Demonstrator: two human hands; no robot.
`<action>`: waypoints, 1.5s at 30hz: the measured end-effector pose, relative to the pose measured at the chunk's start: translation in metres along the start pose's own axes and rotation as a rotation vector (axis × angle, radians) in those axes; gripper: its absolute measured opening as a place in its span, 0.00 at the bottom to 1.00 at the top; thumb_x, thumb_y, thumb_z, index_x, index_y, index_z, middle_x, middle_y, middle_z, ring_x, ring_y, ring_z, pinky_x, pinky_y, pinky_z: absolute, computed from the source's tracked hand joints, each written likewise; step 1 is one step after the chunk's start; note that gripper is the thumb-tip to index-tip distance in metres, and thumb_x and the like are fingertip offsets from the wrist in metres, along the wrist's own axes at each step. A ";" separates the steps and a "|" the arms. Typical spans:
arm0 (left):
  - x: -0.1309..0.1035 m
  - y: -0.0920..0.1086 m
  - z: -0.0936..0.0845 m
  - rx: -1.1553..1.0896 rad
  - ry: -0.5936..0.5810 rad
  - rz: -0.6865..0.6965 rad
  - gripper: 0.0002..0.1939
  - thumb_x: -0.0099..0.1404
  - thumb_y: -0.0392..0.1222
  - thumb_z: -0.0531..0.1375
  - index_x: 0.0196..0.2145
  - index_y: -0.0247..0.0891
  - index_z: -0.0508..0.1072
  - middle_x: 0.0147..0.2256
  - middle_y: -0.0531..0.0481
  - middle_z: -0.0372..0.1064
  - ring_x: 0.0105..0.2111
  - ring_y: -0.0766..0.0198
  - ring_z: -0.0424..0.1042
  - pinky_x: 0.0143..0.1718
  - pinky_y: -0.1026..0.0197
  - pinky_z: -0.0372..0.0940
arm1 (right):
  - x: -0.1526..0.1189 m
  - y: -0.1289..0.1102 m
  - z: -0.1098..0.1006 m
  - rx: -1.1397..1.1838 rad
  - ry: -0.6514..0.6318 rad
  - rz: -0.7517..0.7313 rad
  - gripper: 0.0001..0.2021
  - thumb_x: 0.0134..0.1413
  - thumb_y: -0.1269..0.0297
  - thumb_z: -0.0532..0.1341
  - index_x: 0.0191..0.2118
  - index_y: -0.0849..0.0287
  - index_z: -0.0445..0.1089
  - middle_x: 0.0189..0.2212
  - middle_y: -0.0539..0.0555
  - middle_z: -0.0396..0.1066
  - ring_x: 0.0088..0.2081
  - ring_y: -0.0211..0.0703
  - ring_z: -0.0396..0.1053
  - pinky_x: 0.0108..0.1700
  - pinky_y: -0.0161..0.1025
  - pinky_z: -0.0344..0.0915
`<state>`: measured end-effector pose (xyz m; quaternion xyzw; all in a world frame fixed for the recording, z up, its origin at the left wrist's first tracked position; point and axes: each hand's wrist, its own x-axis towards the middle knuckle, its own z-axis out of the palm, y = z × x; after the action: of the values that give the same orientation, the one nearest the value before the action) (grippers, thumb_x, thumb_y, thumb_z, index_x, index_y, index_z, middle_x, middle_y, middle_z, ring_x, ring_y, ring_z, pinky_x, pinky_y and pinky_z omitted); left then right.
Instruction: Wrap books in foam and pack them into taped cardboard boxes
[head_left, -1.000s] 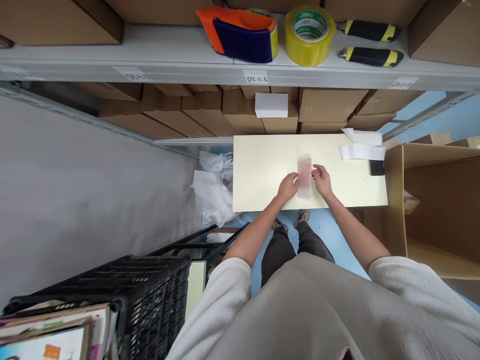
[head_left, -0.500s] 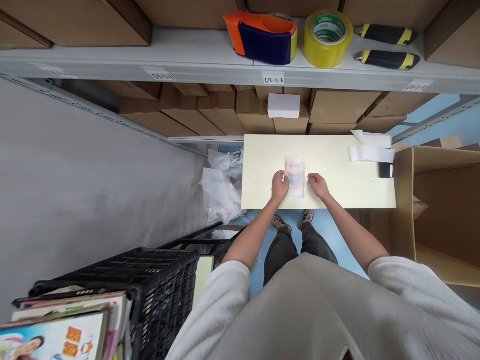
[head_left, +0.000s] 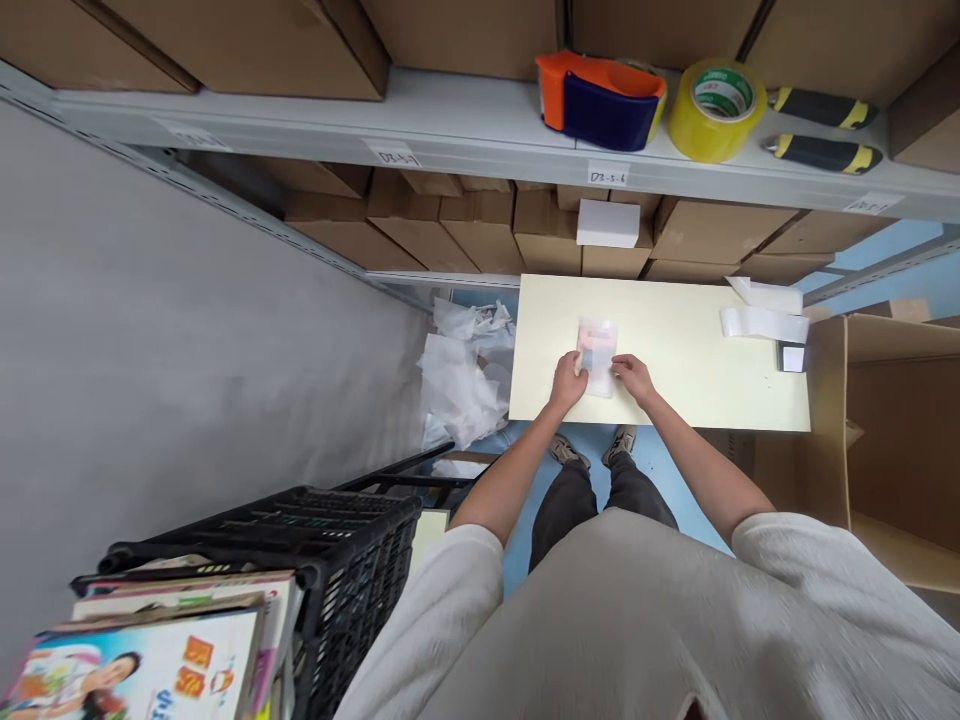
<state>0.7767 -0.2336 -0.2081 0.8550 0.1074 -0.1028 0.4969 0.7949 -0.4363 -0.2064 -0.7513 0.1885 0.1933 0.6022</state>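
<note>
A small flat pinkish-white packet (head_left: 598, 340), wrapped in something clear, lies on the pale yellow tabletop (head_left: 675, 385). My left hand (head_left: 569, 381) grips its left edge, thumb on top. At the opposite edge, my right hand (head_left: 634, 377) pinches the packet between thumb and fingertips. A greyish patch shows in the packet's middle, and its print is too small to read.
White paper strips (head_left: 765, 322) and a small dark-edged box (head_left: 792, 357) lie at the table's right end. Crumpled white paper (head_left: 461, 385) is heaped left. A large carton (head_left: 832, 400) stands right; a black crate (head_left: 352, 560) holds magazines. Tape rolls (head_left: 716, 110) and cutters (head_left: 825, 152) sit on the shelf.
My right hand has closed in on the packet's right edge, where it was apart before. My left hand stays at the left edge. The camera view has shifted, moving the surroundings rightward.
</note>
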 end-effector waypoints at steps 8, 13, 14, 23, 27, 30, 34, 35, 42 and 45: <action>0.017 -0.026 -0.051 -0.051 0.039 -0.015 0.25 0.65 0.31 0.62 0.60 0.38 0.72 0.60 0.35 0.73 0.62 0.47 0.74 0.68 0.44 0.67 | 0.012 -0.028 0.057 0.044 -0.028 -0.011 0.16 0.45 0.57 0.67 0.43 0.54 0.77 0.42 0.55 0.80 0.48 0.52 0.76 0.58 0.53 0.72; 0.036 -0.032 -0.071 -0.060 0.080 -0.002 0.27 0.63 0.32 0.63 0.60 0.41 0.73 0.59 0.38 0.74 0.63 0.47 0.72 0.70 0.43 0.65 | 0.026 -0.044 0.085 0.068 -0.069 -0.025 0.17 0.45 0.57 0.68 0.43 0.53 0.77 0.43 0.55 0.81 0.49 0.52 0.76 0.58 0.52 0.72; 0.040 -0.033 -0.074 -0.057 0.088 -0.002 0.27 0.63 0.32 0.63 0.59 0.41 0.73 0.59 0.38 0.74 0.64 0.47 0.72 0.71 0.43 0.64 | 0.029 -0.047 0.089 0.071 -0.083 -0.028 0.18 0.45 0.56 0.68 0.44 0.53 0.77 0.44 0.55 0.81 0.49 0.52 0.76 0.59 0.52 0.72; 0.077 -0.027 -0.093 -0.052 0.160 -0.045 0.26 0.63 0.31 0.64 0.59 0.40 0.73 0.59 0.38 0.73 0.65 0.48 0.71 0.72 0.46 0.64 | 0.068 -0.079 0.107 0.016 -0.205 -0.084 0.18 0.48 0.55 0.68 0.46 0.53 0.76 0.48 0.55 0.81 0.52 0.52 0.76 0.62 0.53 0.71; 0.083 -0.023 -0.098 -0.074 0.153 -0.047 0.27 0.62 0.31 0.64 0.60 0.40 0.73 0.59 0.38 0.74 0.66 0.47 0.70 0.73 0.45 0.63 | 0.076 -0.084 0.109 -0.058 -0.224 -0.087 0.17 0.50 0.55 0.67 0.46 0.53 0.77 0.49 0.56 0.82 0.53 0.52 0.76 0.62 0.52 0.71; 0.079 -0.019 -0.102 -0.083 0.145 -0.038 0.27 0.62 0.31 0.63 0.59 0.41 0.73 0.59 0.39 0.74 0.66 0.48 0.70 0.73 0.44 0.62 | 0.074 -0.087 0.107 -0.098 -0.195 -0.109 0.16 0.50 0.56 0.65 0.45 0.53 0.77 0.48 0.56 0.82 0.51 0.52 0.76 0.62 0.53 0.71; 0.064 -0.010 -0.111 -0.064 0.124 -0.031 0.24 0.65 0.30 0.62 0.58 0.40 0.73 0.60 0.37 0.73 0.66 0.48 0.71 0.73 0.45 0.62 | 0.061 -0.096 0.100 -0.128 -0.135 -0.116 0.17 0.50 0.56 0.63 0.46 0.53 0.77 0.48 0.55 0.82 0.49 0.52 0.77 0.60 0.53 0.72; 0.059 -0.008 -0.114 -0.064 0.119 -0.025 0.24 0.65 0.30 0.61 0.58 0.40 0.73 0.60 0.37 0.73 0.66 0.47 0.71 0.72 0.45 0.63 | 0.056 -0.098 0.099 -0.131 -0.128 -0.110 0.18 0.50 0.56 0.63 0.47 0.54 0.78 0.47 0.56 0.82 0.48 0.52 0.77 0.59 0.54 0.73; 0.017 0.013 -0.130 -0.049 0.118 0.048 0.22 0.69 0.33 0.60 0.59 0.42 0.73 0.62 0.38 0.72 0.67 0.47 0.70 0.72 0.41 0.64 | 0.010 -0.111 0.091 -0.117 -0.100 -0.182 0.17 0.50 0.57 0.64 0.46 0.54 0.78 0.55 0.59 0.81 0.53 0.53 0.77 0.61 0.55 0.72; -0.004 0.023 -0.135 -0.035 0.132 0.083 0.21 0.69 0.33 0.60 0.59 0.43 0.73 0.62 0.38 0.72 0.67 0.48 0.70 0.72 0.41 0.63 | -0.008 -0.114 0.089 -0.129 -0.115 -0.223 0.16 0.52 0.57 0.64 0.46 0.53 0.78 0.55 0.58 0.81 0.53 0.53 0.77 0.63 0.56 0.71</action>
<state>0.7887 -0.1277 -0.1229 0.8547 0.1061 -0.0235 0.5076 0.8413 -0.3259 -0.1253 -0.7925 0.0559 0.1798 0.5800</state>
